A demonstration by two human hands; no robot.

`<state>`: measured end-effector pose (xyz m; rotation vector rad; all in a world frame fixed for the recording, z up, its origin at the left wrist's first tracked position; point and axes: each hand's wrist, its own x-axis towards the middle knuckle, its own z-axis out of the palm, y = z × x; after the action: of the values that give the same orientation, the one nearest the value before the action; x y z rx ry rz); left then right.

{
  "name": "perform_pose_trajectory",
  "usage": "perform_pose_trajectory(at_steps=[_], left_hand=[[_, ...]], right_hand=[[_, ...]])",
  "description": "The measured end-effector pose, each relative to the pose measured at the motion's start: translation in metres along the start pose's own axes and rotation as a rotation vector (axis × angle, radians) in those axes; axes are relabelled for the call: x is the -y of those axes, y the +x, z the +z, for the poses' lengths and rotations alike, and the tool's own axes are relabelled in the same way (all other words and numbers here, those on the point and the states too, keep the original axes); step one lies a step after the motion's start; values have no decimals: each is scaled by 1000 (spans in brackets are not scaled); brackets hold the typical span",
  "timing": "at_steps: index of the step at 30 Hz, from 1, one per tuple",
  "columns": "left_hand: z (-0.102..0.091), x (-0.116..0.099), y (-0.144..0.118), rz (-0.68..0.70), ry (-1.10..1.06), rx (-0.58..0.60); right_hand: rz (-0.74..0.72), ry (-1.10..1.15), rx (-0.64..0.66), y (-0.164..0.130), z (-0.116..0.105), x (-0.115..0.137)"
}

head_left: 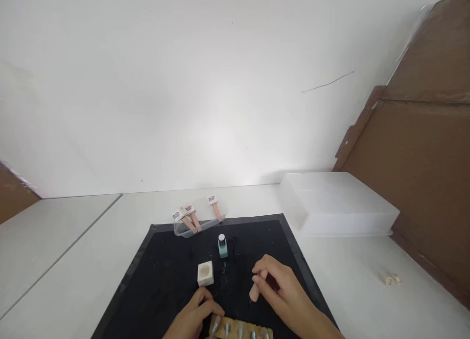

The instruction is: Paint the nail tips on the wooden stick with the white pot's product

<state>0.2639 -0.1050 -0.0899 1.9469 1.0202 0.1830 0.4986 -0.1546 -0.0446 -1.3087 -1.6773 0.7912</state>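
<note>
My right hand [281, 287] is closed in a pinch around a short peach-coloured stick [254, 293], its wider lower end pointing down over the black mat. My left hand [196, 312] is at the near edge, fingers bent, gripping the left end of a yellowish strip [245, 324] that carries several shiny silvery nail-shaped pieces. The frame's bottom edge cuts off part of the strip. Just beyond my left fingers sits a small white block [205, 273] with a round beige mark on top. A teal nail polish bottle [223, 247] with a dark neck stands farther back.
Along the back edge of the black mat [165, 275], a clear tray [189, 233] holds peach sticks with white labelled ends [213, 200]. A translucent white box [338, 202] lies at the right rear, against brown cardboard [414, 172]. Small pale bits [389, 279] lie at far right.
</note>
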Motion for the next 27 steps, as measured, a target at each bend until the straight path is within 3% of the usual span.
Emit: perform_pose_trajectory(at_steps=[5,7,9,12,16,21,27], left_hand=[[-15,-7,1,-77,147,168],[-26,-11,-1,-87,160,169],[-38,-13,-4,-102,158,98],[-52,-7,-6,-119,157,-155],[-58,12,2,-39,258,-523],[-54,26,15,41,267,-552],[-52,22,22,117,234,-541]], right_hand=[[-2,-15,-2,-2,0,1],[-6,-17,-3,-2,0,1],[-3,-8,-6,-2,-1,1],[-2,-6,-10,-1,0,-1],[-22,-35,0,-2,1,-1],[-22,-73,11,-1,1,-1],[-14,-38,49,-3,3,-2]])
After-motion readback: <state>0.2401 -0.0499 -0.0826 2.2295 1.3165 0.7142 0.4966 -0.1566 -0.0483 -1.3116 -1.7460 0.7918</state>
